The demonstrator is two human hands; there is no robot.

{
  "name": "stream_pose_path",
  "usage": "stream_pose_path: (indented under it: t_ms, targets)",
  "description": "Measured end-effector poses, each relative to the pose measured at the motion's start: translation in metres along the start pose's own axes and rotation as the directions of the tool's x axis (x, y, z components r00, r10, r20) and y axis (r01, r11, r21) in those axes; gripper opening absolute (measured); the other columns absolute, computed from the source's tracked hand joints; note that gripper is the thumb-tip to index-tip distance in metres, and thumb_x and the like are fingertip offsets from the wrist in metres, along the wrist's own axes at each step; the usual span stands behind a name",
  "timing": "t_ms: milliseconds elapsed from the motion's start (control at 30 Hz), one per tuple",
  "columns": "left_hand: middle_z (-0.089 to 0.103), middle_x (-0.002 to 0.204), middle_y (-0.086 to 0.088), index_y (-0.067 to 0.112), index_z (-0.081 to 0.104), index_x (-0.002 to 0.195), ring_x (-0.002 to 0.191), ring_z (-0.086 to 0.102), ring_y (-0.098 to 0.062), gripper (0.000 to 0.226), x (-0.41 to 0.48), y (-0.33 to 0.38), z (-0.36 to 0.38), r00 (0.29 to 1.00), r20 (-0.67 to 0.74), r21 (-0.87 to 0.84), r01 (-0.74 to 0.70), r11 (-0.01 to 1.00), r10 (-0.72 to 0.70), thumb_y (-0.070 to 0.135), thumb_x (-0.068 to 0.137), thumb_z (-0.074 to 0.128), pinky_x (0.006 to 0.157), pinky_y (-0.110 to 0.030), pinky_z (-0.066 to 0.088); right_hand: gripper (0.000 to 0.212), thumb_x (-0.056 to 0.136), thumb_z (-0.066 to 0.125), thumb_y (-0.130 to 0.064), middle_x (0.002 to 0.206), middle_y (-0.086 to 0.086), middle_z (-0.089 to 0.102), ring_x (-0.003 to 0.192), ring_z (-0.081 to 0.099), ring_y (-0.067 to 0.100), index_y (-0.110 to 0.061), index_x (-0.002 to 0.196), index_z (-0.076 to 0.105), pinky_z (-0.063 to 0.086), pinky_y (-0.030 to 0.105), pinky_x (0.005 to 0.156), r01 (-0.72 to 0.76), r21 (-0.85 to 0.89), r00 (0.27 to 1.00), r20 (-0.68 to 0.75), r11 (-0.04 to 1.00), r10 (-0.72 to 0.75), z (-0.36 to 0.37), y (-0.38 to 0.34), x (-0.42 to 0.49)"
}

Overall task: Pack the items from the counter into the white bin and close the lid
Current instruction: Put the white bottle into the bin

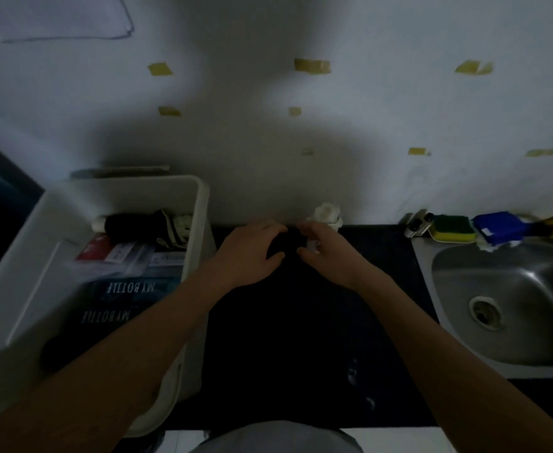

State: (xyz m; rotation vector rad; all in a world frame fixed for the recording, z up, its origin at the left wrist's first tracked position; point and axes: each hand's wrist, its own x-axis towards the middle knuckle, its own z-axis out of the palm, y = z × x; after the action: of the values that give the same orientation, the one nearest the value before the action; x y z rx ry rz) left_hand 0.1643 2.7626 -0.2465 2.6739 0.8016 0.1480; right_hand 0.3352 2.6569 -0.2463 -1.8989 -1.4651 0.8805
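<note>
The white bin (200,204) stands open at the left of the black counter (301,338). It holds a dark rolled cloth (131,225), small flat packets (118,253) and boxes printed "MY BOTTLE" (118,302). Both hands meet at the back of the counter near the wall. My right hand (329,256) curls its fingers and thumb round the lower part of a small white container (325,215) with a crumpled top. My left hand (249,253) faces it, fingers and thumb spread over a dark patch. Whether it holds anything is lost in the dark.
A steel sink (510,302) lies at the right. Behind it sit a green and yellow sponge (453,228), a blue cloth (500,227) and a small white object (417,223). The wall with tape pieces (312,66) runs along the back.
</note>
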Motion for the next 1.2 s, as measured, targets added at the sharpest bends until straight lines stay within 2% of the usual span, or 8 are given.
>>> stream_pose_path:
  t_ms: [67, 133, 200, 333, 533, 867, 1033, 1200]
  targets:
    - [0.056, 0.129, 0.002, 0.021, 0.051, 0.131, 0.115, 0.054, -0.018, 0.048, 0.014, 0.006, 0.006, 1.0, 0.003, 0.022, -0.007, 1.0, 0.007, 0.039, 0.087, 0.059, 0.093, -0.032, 0.044, 0.043, 0.091, 0.06, -0.018, 0.119, -0.004, 0.051, 0.109, 0.047, 0.006, -0.013, 0.133, 0.05, 0.041, 0.012, 0.088, -0.019, -0.022, 0.999, -0.03, 1.0, 0.018, -0.01, 0.014, 0.011]
    - [0.054, 0.131, 0.002, 0.02, 0.051, 0.131, 0.118, 0.053, -0.019, 0.049, 0.019, 0.007, 0.013, 1.0, 0.014, 0.022, 0.003, 1.0, -0.003, 0.039, 0.087, 0.06, 0.095, -0.033, 0.044, 0.049, 0.083, 0.059, -0.034, 0.121, 0.002, 0.055, 0.113, 0.051, 0.019, -0.013, 0.126, 0.054, 0.048, 0.034, 0.096, -0.035, -0.111, 0.997, -0.067, 0.993, 0.028, -0.011, 0.028, 0.025]
    - [0.053, 0.135, 0.0, 0.019, 0.051, 0.133, 0.12, 0.051, -0.02, 0.051, 0.025, 0.008, 0.022, 1.0, 0.015, 0.01, 0.022, 1.0, -0.022, 0.039, 0.087, 0.061, 0.096, -0.034, 0.044, 0.063, 0.076, 0.055, -0.045, 0.134, 0.009, 0.051, 0.125, 0.045, 0.031, -0.016, 0.132, 0.051, 0.042, 0.047, 0.102, -0.055, -0.192, 0.997, -0.067, 0.98, 0.043, -0.014, 0.044, 0.04]
    - [0.05, 0.14, 0.001, 0.021, 0.049, 0.135, 0.122, 0.051, -0.019, 0.052, 0.031, 0.012, 0.038, 0.998, 0.037, -0.013, 0.051, 0.999, -0.05, 0.042, 0.088, 0.059, 0.095, -0.032, 0.044, 0.069, 0.082, 0.059, -0.042, 0.157, 0.008, 0.023, 0.145, 0.017, 0.031, -0.023, 0.145, 0.037, 0.023, 0.05, 0.115, -0.089, -0.243, 0.995, -0.073, 0.966, 0.074, -0.019, 0.057, 0.066]
    - [0.045, 0.144, 0.003, 0.023, 0.046, 0.138, 0.126, 0.047, -0.019, 0.053, 0.037, 0.012, 0.046, 0.993, 0.058, -0.016, 0.099, 0.995, -0.098, 0.043, 0.09, 0.057, 0.098, -0.033, 0.041, 0.072, 0.089, 0.06, -0.035, 0.162, 0.003, 0.0, 0.148, -0.004, 0.032, -0.029, 0.151, 0.024, 0.014, 0.054, 0.115, -0.147, -0.368, 0.988, -0.002, 0.918, 0.158, -0.015, 0.072, 0.098]
    - [0.045, 0.146, 0.002, 0.022, 0.046, 0.14, 0.128, 0.045, -0.019, 0.054, 0.035, 0.014, 0.049, 0.99, 0.056, -0.042, 0.134, 0.99, -0.131, 0.04, 0.091, 0.058, 0.102, -0.032, 0.039, 0.047, 0.082, 0.065, -0.017, 0.141, 0.008, 0.025, 0.12, 0.035, 0.039, -0.028, 0.123, 0.045, 0.042, 0.055, 0.095, -0.171, -0.338, 0.985, -0.077, 0.925, 0.154, -0.01, 0.085, 0.096]
    - [0.047, 0.143, 0.003, 0.022, 0.046, 0.139, 0.126, 0.047, -0.018, 0.053, 0.031, 0.017, 0.047, 0.988, 0.049, -0.094, 0.153, 0.984, -0.149, 0.044, 0.092, 0.057, 0.099, -0.028, 0.039, 0.056, 0.068, 0.074, -0.015, 0.127, 0.008, 0.029, 0.109, 0.036, 0.036, -0.024, 0.115, 0.047, 0.049, 0.05, 0.085, -0.152, -0.33, 0.986, -0.109, 0.932, 0.123, -0.007, 0.088, 0.072]
    - [0.047, 0.143, 0.002, 0.02, 0.045, 0.14, 0.125, 0.048, -0.018, 0.054, 0.019, 0.021, 0.043, 0.99, 0.057, -0.161, 0.137, 0.977, -0.129, 0.042, 0.092, 0.059, 0.101, -0.031, 0.042, 0.052, 0.074, 0.071, -0.022, 0.132, 0.008, 0.031, 0.112, 0.036, 0.032, -0.025, 0.121, 0.049, 0.044, 0.04, 0.089, -0.074, -0.318, 0.993, -0.112, 0.945, 0.04, -0.006, 0.079, 0.043]
